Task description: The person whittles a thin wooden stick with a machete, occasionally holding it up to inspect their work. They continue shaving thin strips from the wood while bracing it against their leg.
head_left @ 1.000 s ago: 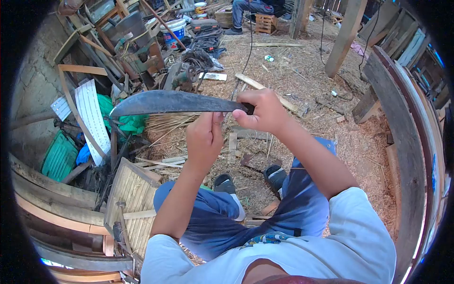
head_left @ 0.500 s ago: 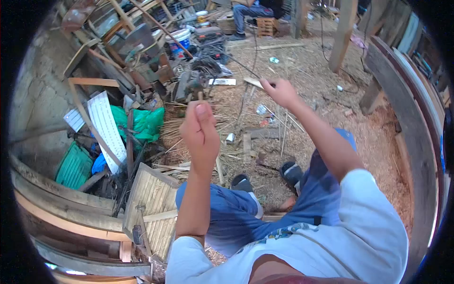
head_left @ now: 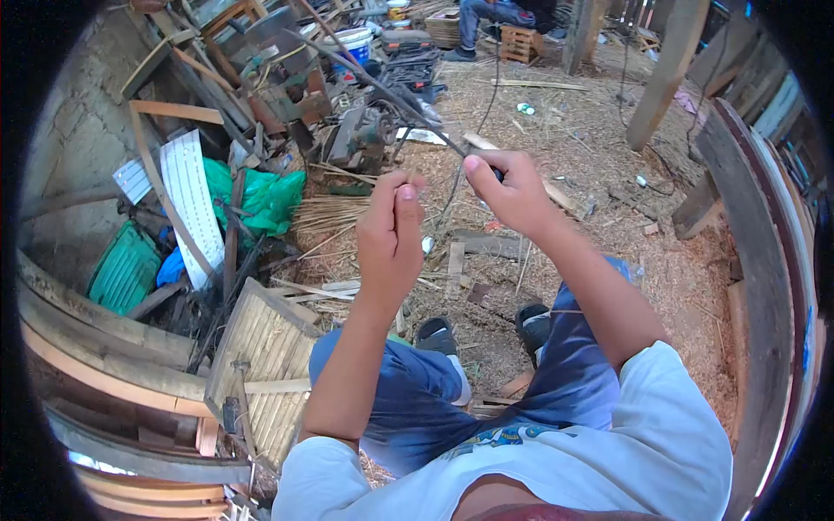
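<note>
My left hand [head_left: 393,221] is raised in front of me, its fingers closed in a pinch on a thin strip that is too small and blurred to name. To its right, my right hand [head_left: 508,187] is closed around the end of a long dark rod [head_left: 391,94], which slants up and to the left past the tool pile. The two hands are apart, at about the same height. Below them are my knees in blue trousers [head_left: 569,347] and my dark sandals [head_left: 533,328].
A slatted wooden panel [head_left: 282,347] with a hammer [head_left: 241,399] lies at lower left. Green plastic [head_left: 269,200] and buckets stand beyond. A seated person's leg [head_left: 470,26] is near a wooden crate [head_left: 521,43]. Long boards [head_left: 756,260] line the right side.
My hands have come closer together, the left moving right and the right slightly down. The dark rod now shows more clearly up to the left. The view has shifted slightly.
</note>
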The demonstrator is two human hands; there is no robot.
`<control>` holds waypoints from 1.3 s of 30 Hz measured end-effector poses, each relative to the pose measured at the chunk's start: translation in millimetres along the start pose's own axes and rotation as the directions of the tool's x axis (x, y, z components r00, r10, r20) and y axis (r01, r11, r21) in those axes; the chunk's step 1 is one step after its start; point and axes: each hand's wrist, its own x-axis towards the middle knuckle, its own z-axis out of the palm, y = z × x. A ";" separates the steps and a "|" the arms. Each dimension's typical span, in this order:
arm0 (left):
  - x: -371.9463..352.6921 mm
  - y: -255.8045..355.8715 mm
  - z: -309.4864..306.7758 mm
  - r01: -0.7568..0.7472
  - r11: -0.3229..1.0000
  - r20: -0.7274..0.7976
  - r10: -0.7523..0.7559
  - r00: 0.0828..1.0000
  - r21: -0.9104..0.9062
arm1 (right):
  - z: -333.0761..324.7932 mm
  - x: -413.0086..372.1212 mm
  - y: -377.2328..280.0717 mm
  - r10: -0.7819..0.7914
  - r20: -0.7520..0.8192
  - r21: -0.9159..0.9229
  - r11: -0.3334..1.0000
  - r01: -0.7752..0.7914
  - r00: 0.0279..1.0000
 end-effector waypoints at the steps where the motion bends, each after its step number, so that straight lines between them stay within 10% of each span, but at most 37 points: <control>1: 1.0 -3.1 1.6 0.006 1.000 -0.009 -0.006 1.000 -0.005 | 2.9 2.4 -1.0 -0.043 0.025 -0.004 0.999 0.043 0.999; 30: 7.1 -35.5 0.2 0.105 0.985 0.039 -0.111 0.993 0.140 | 21.3 23.4 7.1 -0.241 0.171 -0.116 0.958 0.263 0.955; 39: 9.5 -35.2 4.8 -0.181 0.903 -0.014 0.202 0.979 0.390 | 25.8 22.7 15.0 -0.169 0.132 -0.192 0.962 0.192 0.977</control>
